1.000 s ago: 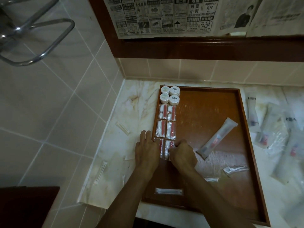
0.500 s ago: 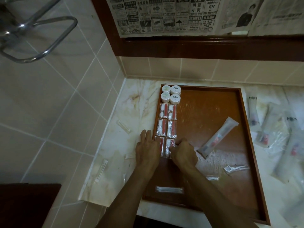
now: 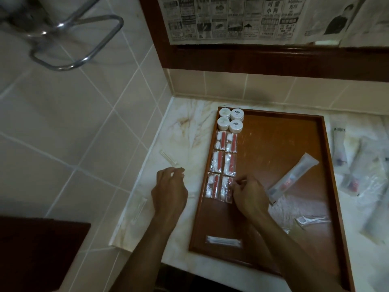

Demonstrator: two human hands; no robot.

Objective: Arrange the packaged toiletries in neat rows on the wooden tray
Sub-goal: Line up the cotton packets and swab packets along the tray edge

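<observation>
On the wooden tray (image 3: 273, 207), centre frame, the right hand (image 3: 249, 193) has its curled fingers on the lowest right red-and-white packet (image 3: 226, 189). The left hand (image 3: 169, 189) hovers loosely curled over the marble counter (image 3: 189, 144), left of the tray, holding nothing.

1. The wooden tray (image 3: 325, 157) is the landmark: its raised rim bounds all sides, so entry is from above.
2. The tray's left column is filled: four round jars (image 3: 230, 120) at the far corner, six sachets (image 3: 223, 165) in pairs just nearer.
3. The tray's middle is bare wood up to the far rim, wide enough for hands.
4. A toothbrush pack (image 3: 293, 178) lies slantwise right of middle.
5. A swab pack (image 3: 223, 241) lies by the near rim; a crumpled wrapper (image 3: 311, 220) lies toward the near right.
6. Left of the tray, a table (image 3: 189, 131) strip runs beside a tiled wall (image 3: 84, 123).
7. Right of the tray, loose packets (image 3: 366, 175) crowd the table.
</observation>
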